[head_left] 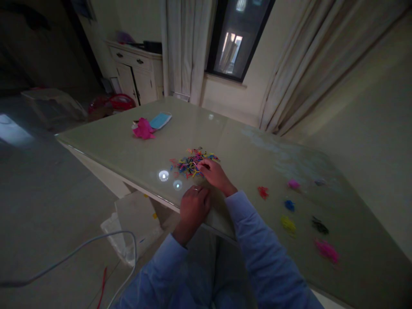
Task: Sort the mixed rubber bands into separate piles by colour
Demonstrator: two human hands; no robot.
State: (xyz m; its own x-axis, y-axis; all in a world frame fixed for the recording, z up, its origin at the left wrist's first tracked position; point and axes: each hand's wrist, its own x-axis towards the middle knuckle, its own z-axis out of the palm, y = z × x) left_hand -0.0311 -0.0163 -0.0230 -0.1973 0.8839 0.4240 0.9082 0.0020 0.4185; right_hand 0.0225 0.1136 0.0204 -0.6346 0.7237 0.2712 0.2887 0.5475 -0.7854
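A heap of small thin pieces in mixed colours (189, 164) lies at the middle of the table. My right hand (215, 174) is at the heap's right edge, its fingers pinched together; what they hold, if anything, is too small to name. Just below the heap, my left hand (195, 205) rests at the table's front edge with its fingers curled; whether anything is inside is hidden. To the right lie separate small piles: red (263, 192), blue (289, 205), yellow (288, 225), black (319, 225), a lower pink one (327, 251) and an upper pink one (293, 184).
On the pale glossy table (119, 152), a blue face mask (160, 120) lies beside a crumpled pink item (143, 129). A small greyish pile (319, 182) is at the far right. Below the front edge are a box (137, 219) and a grey cable (86, 243).
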